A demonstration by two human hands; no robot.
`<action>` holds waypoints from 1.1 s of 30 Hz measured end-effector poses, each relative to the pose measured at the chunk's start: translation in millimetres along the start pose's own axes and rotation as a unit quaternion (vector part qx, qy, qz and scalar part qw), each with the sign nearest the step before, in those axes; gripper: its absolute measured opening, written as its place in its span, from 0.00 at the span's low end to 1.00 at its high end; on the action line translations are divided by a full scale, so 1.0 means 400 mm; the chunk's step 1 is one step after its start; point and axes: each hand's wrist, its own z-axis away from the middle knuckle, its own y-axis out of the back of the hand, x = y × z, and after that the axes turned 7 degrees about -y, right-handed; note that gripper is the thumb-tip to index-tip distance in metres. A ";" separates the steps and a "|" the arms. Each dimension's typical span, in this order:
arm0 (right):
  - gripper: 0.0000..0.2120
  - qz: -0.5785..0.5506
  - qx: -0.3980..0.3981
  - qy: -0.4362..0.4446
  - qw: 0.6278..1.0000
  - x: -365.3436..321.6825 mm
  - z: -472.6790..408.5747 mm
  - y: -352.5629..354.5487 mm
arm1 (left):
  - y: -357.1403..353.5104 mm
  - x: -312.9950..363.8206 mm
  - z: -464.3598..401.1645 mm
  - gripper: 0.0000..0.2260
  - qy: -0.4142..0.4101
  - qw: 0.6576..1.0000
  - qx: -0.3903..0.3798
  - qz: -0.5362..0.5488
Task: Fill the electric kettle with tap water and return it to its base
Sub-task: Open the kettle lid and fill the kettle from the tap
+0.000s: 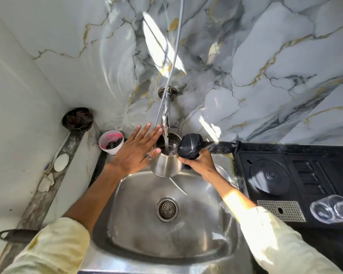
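Observation:
A steel electric kettle (165, 167) is held over the sink (166, 244), its black lid (190, 145) flipped open. Water runs from the wall tap (165, 123) straight into the kettle's mouth. My right hand (198, 163) grips the kettle's handle on the right side. My left hand (136, 150) is flat with fingers spread, just left of the kettle and tap, its thumb near the kettle's rim; it holds nothing. The round black kettle base (270, 176) sits on the dark counter to the right.
A grey hose (175, 56) hangs down the marble wall past the tap. A white cup with pink residue (111, 142) and a dark scrubber bowl (77, 118) stand at the left. Clear glasses (333, 211) lie at the right edge. A perforated drain tray (281, 210) sits beside the sink.

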 end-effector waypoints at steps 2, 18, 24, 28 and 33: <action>0.16 0.010 0.009 0.006 1.000 0.008 0.001 -0.007 | 0.000 -0.018 -0.004 0.33 -0.021 1.000 0.005 -0.022; 0.16 0.032 0.048 -0.017 0.998 0.063 0.030 -0.037 | -0.003 -0.054 -0.011 0.30 -0.071 0.994 0.025 -0.084; 0.14 0.017 0.049 -0.025 0.998 0.073 0.029 -0.040 | -0.019 -0.038 -0.008 0.31 -0.063 0.992 0.057 -0.089; 0.14 0.018 0.049 -0.022 0.998 0.073 0.030 -0.036 | -0.022 -0.037 -0.008 0.31 -0.069 0.989 0.083 -0.101; 0.14 0.015 0.044 -0.028 0.998 0.060 0.028 -0.033 | -0.011 -0.018 -0.024 0.27 -0.010 0.990 0.140 -0.034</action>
